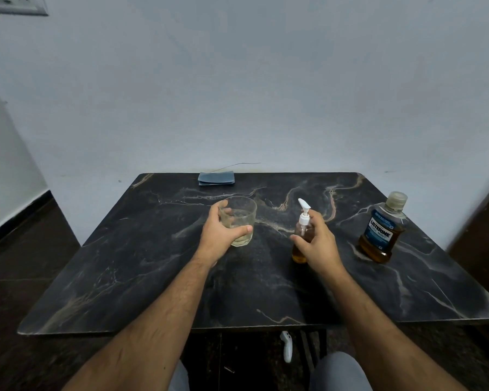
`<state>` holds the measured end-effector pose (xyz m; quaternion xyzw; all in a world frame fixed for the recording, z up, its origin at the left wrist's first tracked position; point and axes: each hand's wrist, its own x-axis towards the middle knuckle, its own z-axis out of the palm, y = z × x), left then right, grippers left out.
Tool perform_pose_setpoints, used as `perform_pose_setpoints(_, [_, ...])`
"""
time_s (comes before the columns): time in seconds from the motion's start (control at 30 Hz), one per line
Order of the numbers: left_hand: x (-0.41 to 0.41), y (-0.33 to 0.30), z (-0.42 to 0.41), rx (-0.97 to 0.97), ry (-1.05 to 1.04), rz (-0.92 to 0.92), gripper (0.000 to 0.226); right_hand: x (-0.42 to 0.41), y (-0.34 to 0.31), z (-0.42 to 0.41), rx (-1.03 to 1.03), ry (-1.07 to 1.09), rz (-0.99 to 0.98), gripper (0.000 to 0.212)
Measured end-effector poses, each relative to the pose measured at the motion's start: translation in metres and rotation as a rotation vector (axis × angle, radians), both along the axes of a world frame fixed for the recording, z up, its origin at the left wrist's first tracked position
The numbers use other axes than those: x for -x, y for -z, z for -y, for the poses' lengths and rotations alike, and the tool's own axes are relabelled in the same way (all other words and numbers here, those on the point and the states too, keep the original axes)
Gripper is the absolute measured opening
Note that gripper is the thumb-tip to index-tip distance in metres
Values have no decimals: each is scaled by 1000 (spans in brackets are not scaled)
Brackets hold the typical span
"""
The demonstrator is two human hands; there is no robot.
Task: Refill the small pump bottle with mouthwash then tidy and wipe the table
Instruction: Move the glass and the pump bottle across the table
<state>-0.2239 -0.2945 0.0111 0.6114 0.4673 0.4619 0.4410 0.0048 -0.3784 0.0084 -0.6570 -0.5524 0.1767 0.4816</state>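
Amber liquid fills the small pump bottle [302, 238], which stands on the dark marble table [153, 277] with the right hand [315, 244] curled round its body, fingers [319, 221] wrapped behind it below the white pump. Left-hand [220, 235] fingers [223, 206] and thumb grasp a clear glass [240, 221]. Well right of the right fingers stands the capped mouthwash bottle [383, 230]; beyond the left fingers, at the far edge, lies a folded blue cloth [216, 178].
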Motion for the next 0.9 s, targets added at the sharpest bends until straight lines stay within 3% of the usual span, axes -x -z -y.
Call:
perform_pose_setpoints(0.33, [-14, -6, -54, -11, -43, -19, 92, -7, -20, -54, -46, 99, -39, 68])
perform_pose_setpoints(0.67, [-57, -14, -173, -7, -80, -56, 94, -32, -39, -179, -73, 72, -54, 48])
perform_pose_setpoints(0.9, [-95, -6, -262, 23, -84, -38, 96, -59, -33, -267, -52, 110, -44, 52])
